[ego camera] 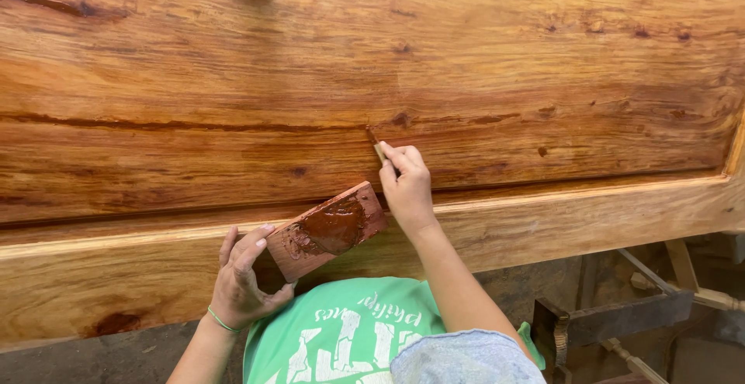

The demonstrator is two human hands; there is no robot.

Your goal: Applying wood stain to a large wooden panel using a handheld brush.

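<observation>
Left hand (242, 279) holds a small wood offcut (327, 230) by its lower end, fingers curled round the edge, thumb underneath. The offcut is tilted up and to the right, its loaded face turned toward the head camera; held like this it serves as a palette, close to where the other hand works. On that face sits a glossy smear of reddish-brown paste (334, 227), thickest toward the upper end, thinner and scraped at the lower end.

Right hand (407, 190), just right of the offcut's upper end, has its fingers pinched shut on a small pale tool (379, 151). Only its tip shows, so I cannot tell its kind. The tip is pressed against the big wooden panel (372, 66), at a short dark crack (372, 135) directly above the offcut.

The panel is warm orange-brown with strong grain, dark knots and a long dark seam running left of the crack. Below the offcut runs a paler raised frame rail (582, 209). Under the rail, to the right, stand dark metal supports (613, 318).
</observation>
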